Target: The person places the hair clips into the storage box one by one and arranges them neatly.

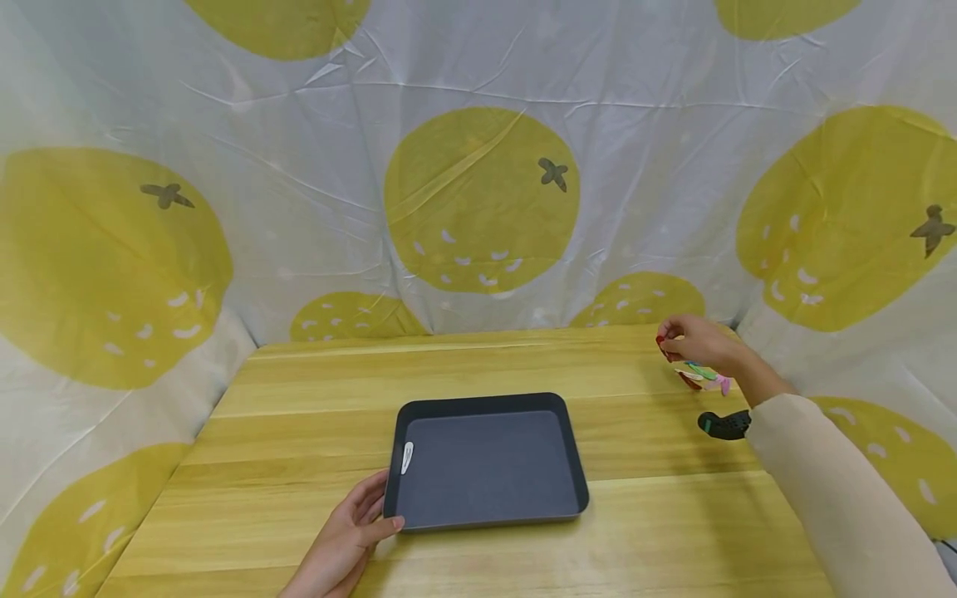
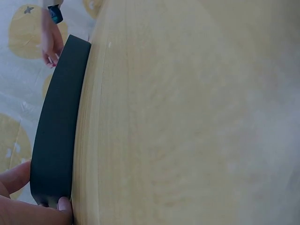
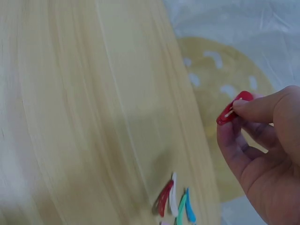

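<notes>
A dark rectangular baking tray [image 1: 486,522] lies on the wooden table, with one white snap hair clip [image 1: 407,458] inside along its left wall. My left hand [image 1: 351,527] grips the tray's front left corner, thumb on the rim; the left wrist view shows its fingers [image 2: 35,213] against the tray's outer wall [image 2: 61,117]. Above the table's far right, my right hand [image 1: 699,342] pinches a red snap hair clip [image 3: 234,108] between thumb and fingers. Just below it lie several hair clips: dark red [image 3: 164,197], white [image 3: 173,194], green [image 3: 181,208], blue [image 3: 190,206] and pink.
A black strapped device [image 1: 723,425] shows at the right wrist. Behind the wooden table [image 1: 299,465] hangs a pale curtain [image 1: 314,166] printed with yellow fruit, which also runs down both sides. The loose clips lie near the table's right edge.
</notes>
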Motion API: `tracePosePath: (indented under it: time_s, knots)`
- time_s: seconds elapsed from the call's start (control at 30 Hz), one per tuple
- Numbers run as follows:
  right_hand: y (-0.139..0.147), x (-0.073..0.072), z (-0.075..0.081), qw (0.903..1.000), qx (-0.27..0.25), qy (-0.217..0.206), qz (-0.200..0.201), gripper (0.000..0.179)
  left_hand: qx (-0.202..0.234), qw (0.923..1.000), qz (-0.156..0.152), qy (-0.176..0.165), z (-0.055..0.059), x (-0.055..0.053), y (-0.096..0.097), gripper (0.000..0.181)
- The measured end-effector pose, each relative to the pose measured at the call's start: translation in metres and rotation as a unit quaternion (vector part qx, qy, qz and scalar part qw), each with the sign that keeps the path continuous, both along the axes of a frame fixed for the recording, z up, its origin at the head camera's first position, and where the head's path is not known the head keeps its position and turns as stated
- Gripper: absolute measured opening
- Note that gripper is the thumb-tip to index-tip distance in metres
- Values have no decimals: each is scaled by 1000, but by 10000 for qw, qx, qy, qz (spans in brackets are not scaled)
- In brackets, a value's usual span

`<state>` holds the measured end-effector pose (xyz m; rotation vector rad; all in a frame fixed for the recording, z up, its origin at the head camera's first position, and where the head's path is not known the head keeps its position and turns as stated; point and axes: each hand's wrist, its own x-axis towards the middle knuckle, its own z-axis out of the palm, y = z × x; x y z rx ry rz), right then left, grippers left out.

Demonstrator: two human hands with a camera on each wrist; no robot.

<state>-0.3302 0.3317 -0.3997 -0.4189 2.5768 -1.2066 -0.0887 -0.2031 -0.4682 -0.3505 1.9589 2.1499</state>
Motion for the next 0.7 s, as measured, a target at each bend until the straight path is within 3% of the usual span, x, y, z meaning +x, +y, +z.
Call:
tracePosePath:
  time_s: [0.33, 0.7]
  knots:
    - [-31, 0, 5, 9954, -824, -399, 298, 11, 34, 10000, 2, -4, -1, 0, 0, 78]
    - [-64, -2, 11, 9902, -1170, -590, 488, 15, 5, 10000, 37, -50, -1, -2, -1, 78]
